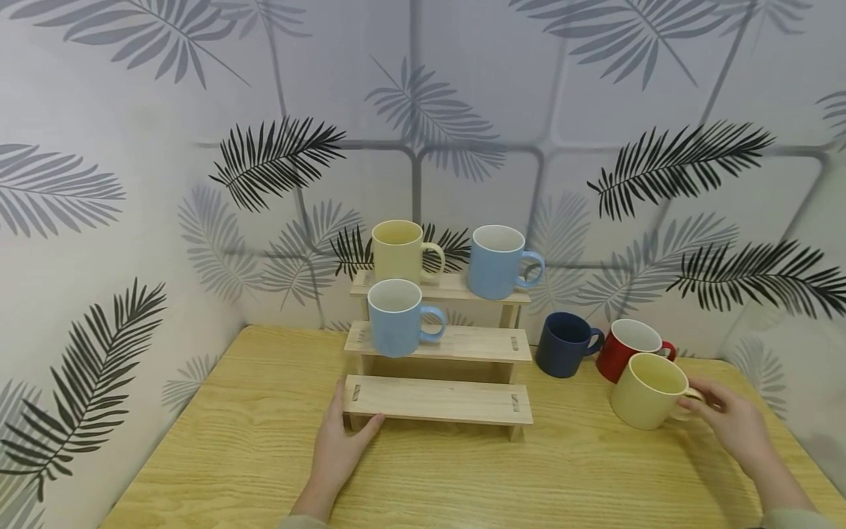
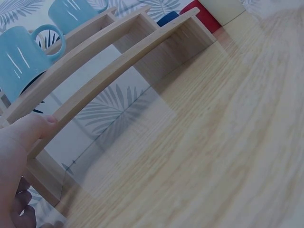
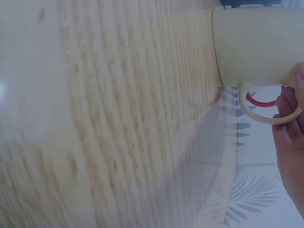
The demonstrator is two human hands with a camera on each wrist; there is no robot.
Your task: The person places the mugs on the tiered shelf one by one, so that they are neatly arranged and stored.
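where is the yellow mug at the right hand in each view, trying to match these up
Head: the yellow mug is at lower right, its handle held by the right hand.
Left wrist: at the top edge, right of centre, cut off by the frame.
Right wrist: upper right, handle toward the bottom of the picture.
Shared landmark: the red mug, partly hidden in each; the right wrist view shows its handle.

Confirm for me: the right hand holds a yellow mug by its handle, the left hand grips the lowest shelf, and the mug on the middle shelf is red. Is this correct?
Only the colour is wrong: in the head view, the mug on the middle shelf is light blue. What you say of the right hand and left hand stands.
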